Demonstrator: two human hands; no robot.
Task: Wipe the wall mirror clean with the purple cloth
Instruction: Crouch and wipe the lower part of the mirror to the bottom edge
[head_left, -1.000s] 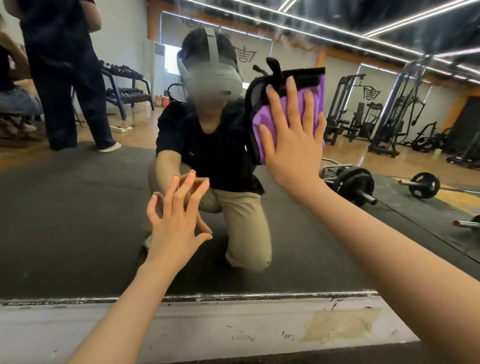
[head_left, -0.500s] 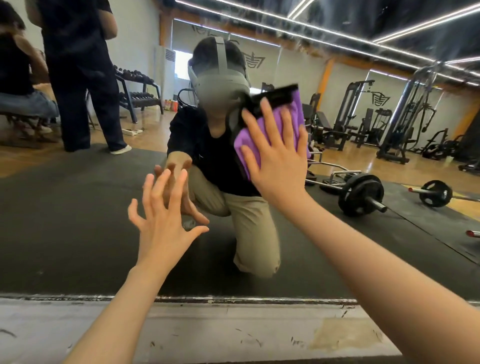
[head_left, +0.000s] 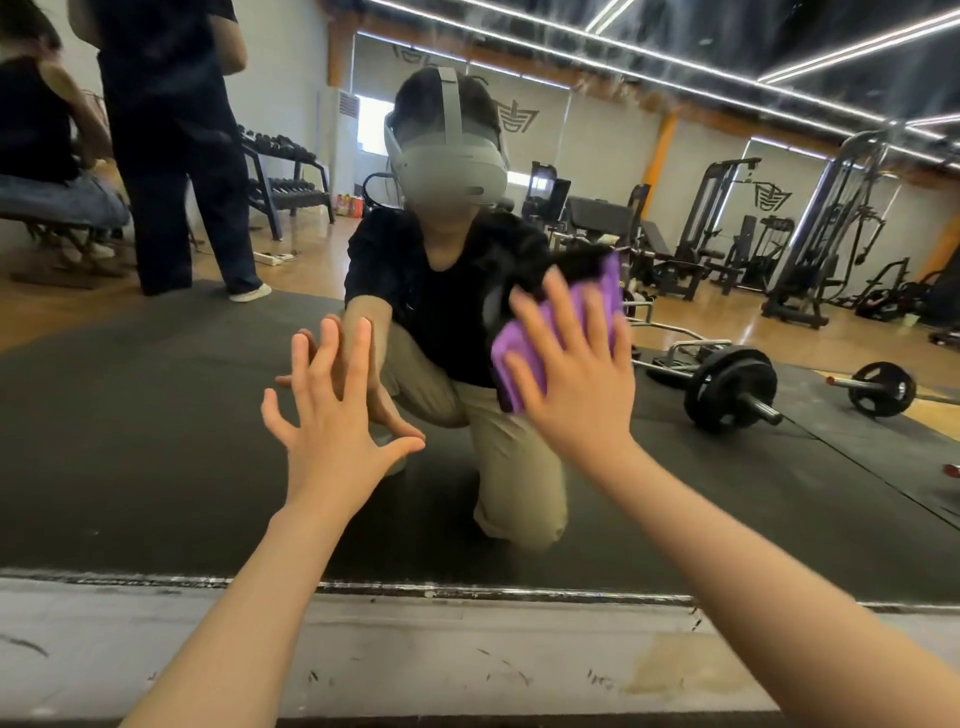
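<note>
The wall mirror (head_left: 156, 441) fills most of the view, its lower edge running across the bottom. My right hand (head_left: 576, 374) lies flat with fingers spread on the purple cloth (head_left: 524, 353), pressing it against the glass right of centre. The cloth has a black edge on its upper side and is partly hidden under my palm. My left hand (head_left: 332, 415) is flat on the glass to the left of the cloth, fingers straight and spread, holding nothing. Streaks show on the upper part of the mirror.
Below the mirror runs a scuffed white wall strip (head_left: 467, 660) with a yellowish stain. The glass reflects a kneeling person with a headset, a barbell, gym machines, a dumbbell rack and two other people at the left.
My right hand has slid the purple cloth downward on the glass. The left hand has stayed pressed on the mirror. The view has shifted slightly.
</note>
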